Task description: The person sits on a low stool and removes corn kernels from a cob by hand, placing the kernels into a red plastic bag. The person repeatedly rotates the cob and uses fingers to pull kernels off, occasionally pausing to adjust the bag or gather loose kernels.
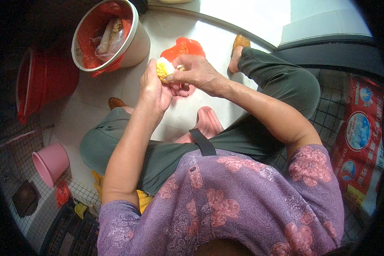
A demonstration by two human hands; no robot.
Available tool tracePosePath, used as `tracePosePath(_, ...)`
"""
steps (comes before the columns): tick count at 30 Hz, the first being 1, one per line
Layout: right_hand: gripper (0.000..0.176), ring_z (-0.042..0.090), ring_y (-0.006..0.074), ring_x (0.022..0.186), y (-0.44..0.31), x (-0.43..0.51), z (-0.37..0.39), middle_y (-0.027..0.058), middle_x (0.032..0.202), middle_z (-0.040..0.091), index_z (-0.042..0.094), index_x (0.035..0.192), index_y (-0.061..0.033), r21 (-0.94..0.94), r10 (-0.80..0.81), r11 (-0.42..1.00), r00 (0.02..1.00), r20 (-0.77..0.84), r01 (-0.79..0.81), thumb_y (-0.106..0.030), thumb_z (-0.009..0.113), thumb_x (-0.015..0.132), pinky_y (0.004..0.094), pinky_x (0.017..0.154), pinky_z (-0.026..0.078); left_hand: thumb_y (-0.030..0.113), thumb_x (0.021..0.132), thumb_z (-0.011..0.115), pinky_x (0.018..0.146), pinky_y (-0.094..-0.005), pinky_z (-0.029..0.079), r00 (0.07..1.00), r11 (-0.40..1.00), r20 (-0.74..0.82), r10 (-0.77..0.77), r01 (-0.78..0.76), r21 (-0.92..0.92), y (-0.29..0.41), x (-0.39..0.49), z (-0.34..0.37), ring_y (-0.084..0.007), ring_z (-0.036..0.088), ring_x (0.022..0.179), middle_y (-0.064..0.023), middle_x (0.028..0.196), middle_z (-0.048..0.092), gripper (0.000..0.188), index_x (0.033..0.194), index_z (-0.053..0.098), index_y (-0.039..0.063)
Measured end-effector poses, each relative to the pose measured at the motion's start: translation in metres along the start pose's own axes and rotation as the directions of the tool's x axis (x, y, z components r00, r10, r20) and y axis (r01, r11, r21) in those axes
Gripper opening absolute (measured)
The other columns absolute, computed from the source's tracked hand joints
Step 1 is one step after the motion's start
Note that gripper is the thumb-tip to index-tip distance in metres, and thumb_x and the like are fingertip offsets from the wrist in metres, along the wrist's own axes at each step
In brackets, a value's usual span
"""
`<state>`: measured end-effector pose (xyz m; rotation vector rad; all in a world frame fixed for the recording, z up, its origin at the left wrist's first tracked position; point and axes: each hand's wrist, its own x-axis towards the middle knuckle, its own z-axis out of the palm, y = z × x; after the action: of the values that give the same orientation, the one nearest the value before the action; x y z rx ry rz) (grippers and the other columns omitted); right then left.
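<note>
An ear of corn (164, 68), partly bare and white, partly covered with yellow kernels, is in my left hand (154, 88), between the thumb and the fingers. My right hand (198, 74) meets it from the right, thumb against the ear, with a few pale loose kernels (181, 67) at its fingers. Just beyond my hands, an open red plastic bag (192, 47) lies on the floor with orange-yellow kernels in it. My hands hide its near part.
A white bucket (144, 41) lined with a red bag holds corn cobs and clear plastic at the upper left. Red bucket (48, 81) and small pink bucket (56, 161) stand at left. A pink plastic item (209, 120) is between my legs. A printed red sack (355, 140) lies at right.
</note>
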<state>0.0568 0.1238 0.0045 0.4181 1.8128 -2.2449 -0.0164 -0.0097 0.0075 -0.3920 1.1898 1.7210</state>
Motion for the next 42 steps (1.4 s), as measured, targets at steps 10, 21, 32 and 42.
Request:
tracePosePath(10, 0.034, 0.058, 0.0085, 0.067, -0.004, -0.001, -0.002, 0.0058, 0.078, 0.063, 0.062, 0.098, 0.0013, 0.034, 0.024, 0.999, 1.0, 0.007, -0.024, -0.028, 0.069, 0.081, 0.0198, 0.058, 0.046, 0.043, 0.098, 0.027, 0.042, -0.0416, 0.053, 0.995, 0.998, -0.092, 0.041, -0.045, -0.033, -0.002, -0.001, 0.003, -0.0303, 0.06, 0.063, -0.0194, 0.092, 0.055, 0.049, 0.114, 0.042, -0.001)
tracePosePath(21, 0.028, 0.059, 0.0101, 0.067, 0.01, 0.001, -0.005, 0.0074, 0.08, 0.063, 0.059, 0.101, 0.0043, 0.278, 0.037, 0.959, 0.998, 0.048, -0.049, -0.017, 0.061, 0.081, 0.0208, 0.062, 0.051, 0.039, 0.098, 0.034, 0.047, -0.0298, 0.049, 0.989, 0.992, -0.118, 0.091, -0.101, -0.081, -0.002, -0.007, 0.009, -0.0226, 0.058, 0.068, -0.0142, 0.094, 0.055, 0.04, 0.108, 0.045, 0.002)
tracePosePath(32, 0.031, 0.056, 0.0084, 0.067, 0.004, 0.003, 0.0, 0.0046, 0.079, 0.06, 0.059, 0.097, 0.0026, 0.111, 0.033, 0.993, 0.999, 0.0, -0.033, -0.022, 0.067, 0.079, 0.0181, 0.057, 0.043, 0.049, 0.096, 0.03, 0.051, -0.0459, 0.057, 0.994, 0.997, -0.079, 0.072, -0.074, -0.019, -0.004, -0.004, 0.008, -0.0287, 0.061, 0.063, -0.0207, 0.095, 0.055, 0.055, 0.117, 0.039, -0.001)
tracePosePath(42, 0.029, 0.056, 0.0098, 0.067, 0.012, 0.005, -0.009, 0.0075, 0.082, 0.058, 0.055, 0.102, 0.0047, 0.301, 0.024, 0.953, 0.999, 0.025, -0.031, -0.014, 0.061, 0.08, 0.0227, 0.06, 0.051, 0.041, 0.097, 0.03, 0.046, -0.0426, 0.056, 0.991, 0.995, -0.093, 0.1, -0.101, -0.002, -0.002, 0.001, 0.02, -0.0307, 0.063, 0.065, -0.0191, 0.088, 0.058, 0.046, 0.112, 0.042, 0.0)
